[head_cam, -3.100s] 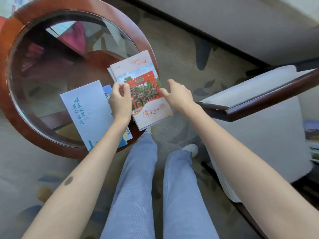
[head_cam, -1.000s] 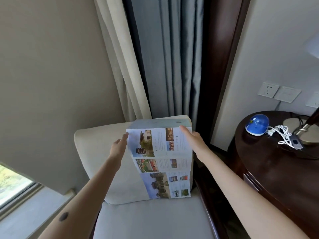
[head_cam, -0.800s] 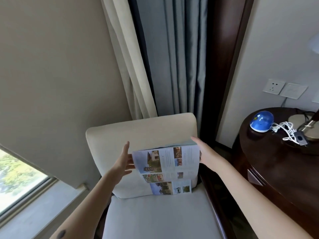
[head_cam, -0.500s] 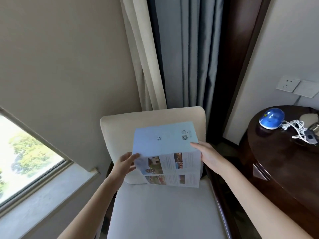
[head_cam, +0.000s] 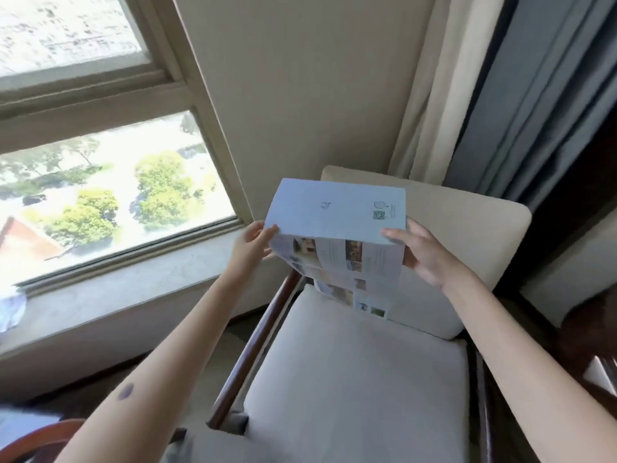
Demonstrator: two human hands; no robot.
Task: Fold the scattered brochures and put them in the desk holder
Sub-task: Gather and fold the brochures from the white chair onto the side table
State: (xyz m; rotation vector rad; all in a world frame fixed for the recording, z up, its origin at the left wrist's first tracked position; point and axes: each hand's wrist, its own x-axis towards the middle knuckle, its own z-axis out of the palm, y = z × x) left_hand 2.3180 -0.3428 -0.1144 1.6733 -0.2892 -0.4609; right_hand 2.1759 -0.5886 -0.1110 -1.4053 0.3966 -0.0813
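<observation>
- Brochure (head_cam: 337, 235): frame centre, held in the air above the chair (head_cam: 360, 379), part-folded.
- Left hand (head_cam: 252, 247): pinches its left edge.
- Right hand (head_cam: 417, 253): grips its right edge.

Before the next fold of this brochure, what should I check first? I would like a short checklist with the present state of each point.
1. Pinch of the left hand on the brochure, left edge: ok.
2. Grip of the right hand on its right edge: ok.
3. Top blue panel bent over at a crease: ok.
4. Lower picture panels folded up: not ok, they hang open above the armchair.
5. Panel edges line up: cannot tell.
6. Desk holder in sight: not ok, not in view.
</observation>
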